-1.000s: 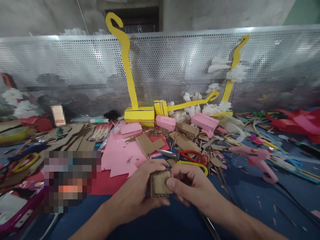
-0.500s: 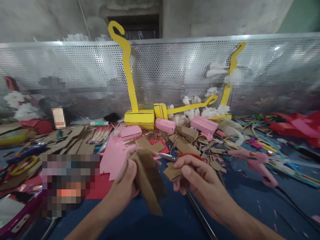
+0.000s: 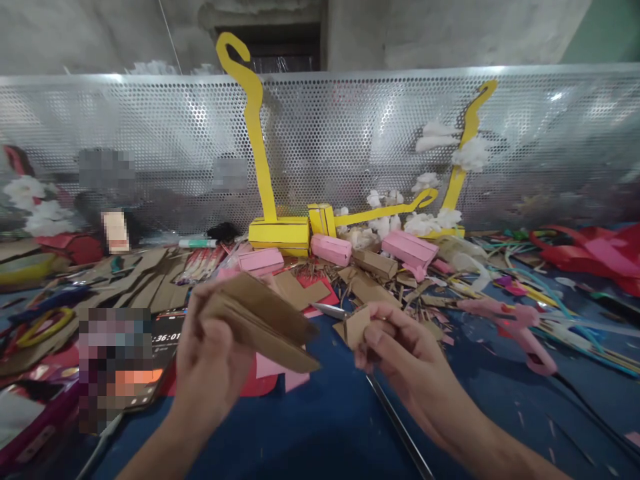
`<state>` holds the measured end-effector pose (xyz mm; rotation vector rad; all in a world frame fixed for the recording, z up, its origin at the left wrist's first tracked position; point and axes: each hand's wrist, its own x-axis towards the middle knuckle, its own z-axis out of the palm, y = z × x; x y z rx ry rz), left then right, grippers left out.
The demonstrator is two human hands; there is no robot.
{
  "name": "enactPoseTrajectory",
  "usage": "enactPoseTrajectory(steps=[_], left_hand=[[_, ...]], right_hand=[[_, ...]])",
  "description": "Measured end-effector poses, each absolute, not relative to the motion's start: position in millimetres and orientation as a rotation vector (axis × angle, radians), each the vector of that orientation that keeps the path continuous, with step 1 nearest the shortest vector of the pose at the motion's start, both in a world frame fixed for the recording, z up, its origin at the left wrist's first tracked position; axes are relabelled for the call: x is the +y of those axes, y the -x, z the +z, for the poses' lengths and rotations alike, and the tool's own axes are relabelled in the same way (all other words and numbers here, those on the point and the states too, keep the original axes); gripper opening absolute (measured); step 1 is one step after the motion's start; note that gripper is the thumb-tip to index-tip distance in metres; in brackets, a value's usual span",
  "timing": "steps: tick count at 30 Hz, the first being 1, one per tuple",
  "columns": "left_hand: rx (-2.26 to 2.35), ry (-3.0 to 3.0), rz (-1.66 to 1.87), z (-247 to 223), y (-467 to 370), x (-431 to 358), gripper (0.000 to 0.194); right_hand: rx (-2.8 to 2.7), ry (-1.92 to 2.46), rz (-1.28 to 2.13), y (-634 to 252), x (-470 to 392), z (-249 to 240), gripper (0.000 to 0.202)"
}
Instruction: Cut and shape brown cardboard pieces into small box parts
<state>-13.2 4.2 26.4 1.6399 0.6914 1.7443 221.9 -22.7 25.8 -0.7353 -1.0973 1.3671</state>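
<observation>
My left hand [image 3: 215, 340] grips a folded brown cardboard piece [image 3: 265, 327], its thumb along the near side and its open end facing right. Between the thumb and fingers of my right hand [image 3: 400, 347] is a small cardboard piece [image 3: 357, 328], apart from the larger one. Just behind that small piece lie scissors [image 3: 329, 310], blade pointing left, their handles mostly hidden by my right hand. A long metal rod [image 3: 400, 427] runs from below my right hand to the front edge of the view.
A pink glue gun [image 3: 520, 330] with a black cord lies at right. A phone [image 3: 163, 347] is at left. Pink box shapes [image 3: 331, 249], yellow hooked pieces [image 3: 257, 147] and cardboard scraps stand along the back, before a perforated metal panel [image 3: 320, 147].
My left hand has moved left and tilted the folded cardboard from hanging down to pointing right. My right hand has turned the small cardboard piece so its flat face shows.
</observation>
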Motion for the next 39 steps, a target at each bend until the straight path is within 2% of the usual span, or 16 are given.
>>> enactPoseTrajectory(steps=[2,5,7,12,15,25,39], left_hand=[[0.727,-1.339,1.785,34.6,19.5,14.8,0.044],[0.748,-1.123,1.822,34.7,22.7,24.8,0.037],[0.786,-1.312,1.83,28.1,19.4,24.2,0.031],[0.854,-1.928,1.445,3.3,4.2,11.3,0.043],[0.958,-2.088,1.367,-3.9,0.8,7.8,0.05],[0.764,-2.339,1.551,5.9,-5.7,3.5,0.054],[0.781,-2.445,1.568,4.7,-7.4,0.1,0.054]], right_hand=[[-1.065,0.757,1.346,-222.3,-20.2,26.0,0.026],[-1.062,0.776,1.336,-221.4,-18.6,24.7,0.025],[-1.073,0.768,1.343,-220.2,-18.9,24.1,0.025],[-1.058,0.773,1.395,-219.6,-19.9,24.7,0.03],[-1.039,0.825,1.41,-221.2,-18.7,25.1,0.033],[-1.19,0.861,1.404,-216.8,-20.6,9.9,0.036],[-1.426,0.966,1.33,-217.1,-25.7,13.2,0.043]])
